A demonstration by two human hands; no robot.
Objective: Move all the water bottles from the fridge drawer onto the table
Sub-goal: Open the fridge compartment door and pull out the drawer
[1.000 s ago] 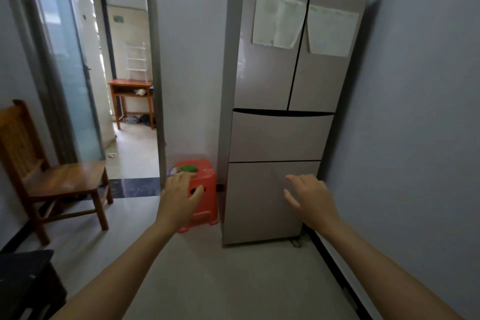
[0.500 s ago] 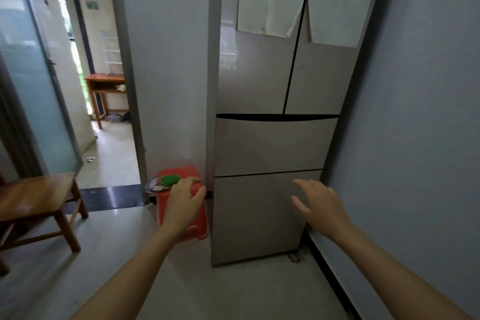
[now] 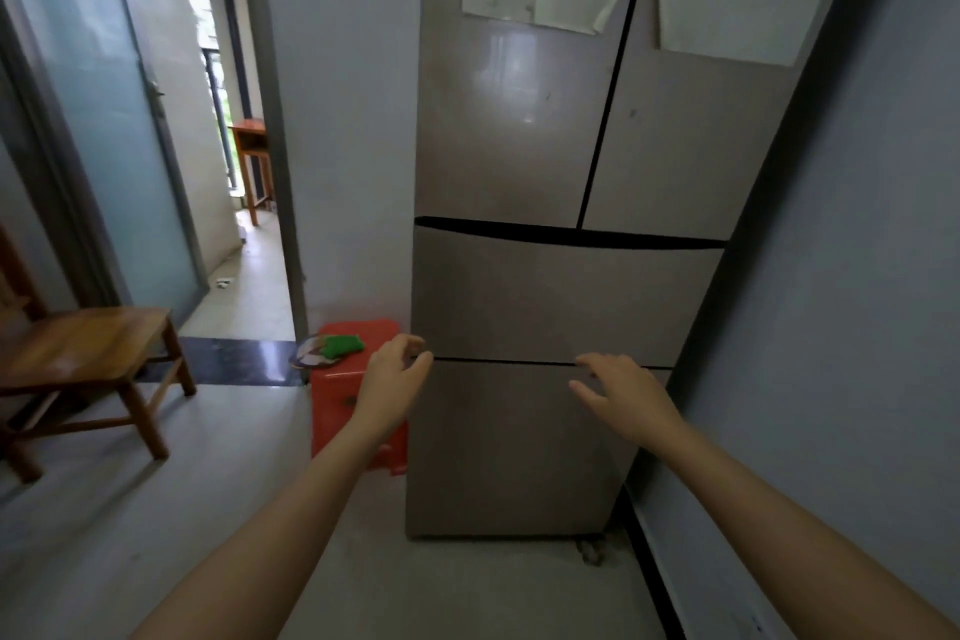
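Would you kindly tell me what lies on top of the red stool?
On the red stool lie a green cloth-like item and a flat patterned thing overhanging its left edge. The left hand covers the top's right corner, so anything there is hidden.

On the beige fridge [image 3: 519,130], upper drawer [image 3: 566,299] and lower drawer [image 3: 498,452] both sit closed.

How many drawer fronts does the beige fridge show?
2: upper beige drawer front; lower beige drawer front directly beneath it. Both closed, contents hidden.
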